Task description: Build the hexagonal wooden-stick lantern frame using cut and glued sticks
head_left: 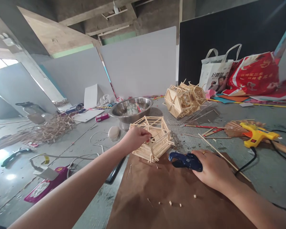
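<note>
My left hand [138,138] is over the near side of a small open frame [160,140] built of pale wooden sticks. Its thumb and fingers are pinched together, and whatever lies between them is too small to make out. The frame rests at the far edge of a brown sheet [138,203]. Just right of it, my right hand [211,167] is closed round a dark blue pliers-like tool [186,161], held low over the sheet. Small cut-off bits of wood [171,203] lie scattered on the sheet, and a long thin stick [221,154] crosses its right edge.
Behind the frame are a metal basin [131,111] and a larger stick structure [184,98]. A yellow glue gun [259,135] lies at right, its cord near my right arm. At left are a pink power strip [47,184], cables and a stick pile [54,127].
</note>
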The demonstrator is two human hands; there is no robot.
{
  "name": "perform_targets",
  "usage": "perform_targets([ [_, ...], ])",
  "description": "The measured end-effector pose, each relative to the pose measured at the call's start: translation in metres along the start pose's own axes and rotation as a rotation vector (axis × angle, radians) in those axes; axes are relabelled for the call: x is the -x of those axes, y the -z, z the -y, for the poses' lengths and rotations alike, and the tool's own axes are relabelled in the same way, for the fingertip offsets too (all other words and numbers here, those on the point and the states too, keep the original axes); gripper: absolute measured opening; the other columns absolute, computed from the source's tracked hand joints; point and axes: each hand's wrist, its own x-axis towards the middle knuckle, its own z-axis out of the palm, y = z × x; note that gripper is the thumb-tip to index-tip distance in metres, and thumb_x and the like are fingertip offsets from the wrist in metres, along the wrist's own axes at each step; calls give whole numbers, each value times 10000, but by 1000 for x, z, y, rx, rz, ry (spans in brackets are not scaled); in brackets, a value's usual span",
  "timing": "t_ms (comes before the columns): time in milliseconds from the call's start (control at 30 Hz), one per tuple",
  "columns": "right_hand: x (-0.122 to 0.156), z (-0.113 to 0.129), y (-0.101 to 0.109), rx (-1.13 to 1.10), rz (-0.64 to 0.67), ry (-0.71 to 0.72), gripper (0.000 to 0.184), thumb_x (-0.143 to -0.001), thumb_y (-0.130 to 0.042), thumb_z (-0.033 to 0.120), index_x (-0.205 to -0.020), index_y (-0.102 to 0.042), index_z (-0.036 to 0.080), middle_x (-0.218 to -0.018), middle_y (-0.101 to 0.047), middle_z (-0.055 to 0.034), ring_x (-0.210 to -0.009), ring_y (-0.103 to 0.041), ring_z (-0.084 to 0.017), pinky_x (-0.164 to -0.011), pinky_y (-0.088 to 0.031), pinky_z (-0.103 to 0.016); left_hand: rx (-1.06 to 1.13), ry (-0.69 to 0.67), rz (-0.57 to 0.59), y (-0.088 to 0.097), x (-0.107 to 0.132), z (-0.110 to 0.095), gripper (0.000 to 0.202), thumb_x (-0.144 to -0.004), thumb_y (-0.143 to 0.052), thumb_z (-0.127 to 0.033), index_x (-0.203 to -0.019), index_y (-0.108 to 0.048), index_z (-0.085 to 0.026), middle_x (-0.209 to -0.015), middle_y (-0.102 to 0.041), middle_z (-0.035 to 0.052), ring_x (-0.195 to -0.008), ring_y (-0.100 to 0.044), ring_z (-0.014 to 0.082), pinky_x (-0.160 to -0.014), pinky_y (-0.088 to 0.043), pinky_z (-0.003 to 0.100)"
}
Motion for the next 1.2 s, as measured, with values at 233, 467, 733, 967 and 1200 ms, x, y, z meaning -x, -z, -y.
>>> perform_targets([
  [233,3,-2,-5,-27,-17,25,271,-629,-509,183,-896,-560,177,-855,-622,-76,-785,-570,-213,-681,-449,-323,-26,-130,17,5,18,4,289,-726,-445,-243,-916,-662,-235,-871,-676,9,-708,-582,135,-634,-418,224],
  [467,7,-2,-10,-38,-11,19,293,-638,-500,163,-928,-540,163,-845,-623,-68,-803,-572,-209,-723,-449,-341,-38,-186,19,-1,26,11,310,-765,-428,-251,-996,-628,-198,-899,-668,38,-659,-570,119,-626,-424,228],
  [733,9,-2,-12,-13,-10,32,322,-615,-511,162,-937,-523,173,-852,-621,-72,-798,-578,-215,-721,-461,-357,-124,-246,7,-2,23,13,300,-765,-480,-291,-1028,-597,-208,-821,-644,28,-571,-515,97,-580,-408,231],
  [967,10,-3,-12,1,-11,39,341,-600,-494,142,-939,-514,184,-844,-623,-69,-793,-584,-213,-721,-467,-353,-110,-251,-5,-5,21,16,285,-757,-512,-317,-1008,-599,-215,-805,-623,24,-595,-525,103,-576,-409,230],
  [1200,9,-3,-12,10,-22,45,333,-599,-490,149,-930,-514,174,-829,-624,-69,-774,-587,-208,-690,-475,-336,-157,-302,-55,-9,23,14,231,-772,-498,-280,-970,-605,-226,-766,-616,12,-615,-543,108,-575,-406,225],
])
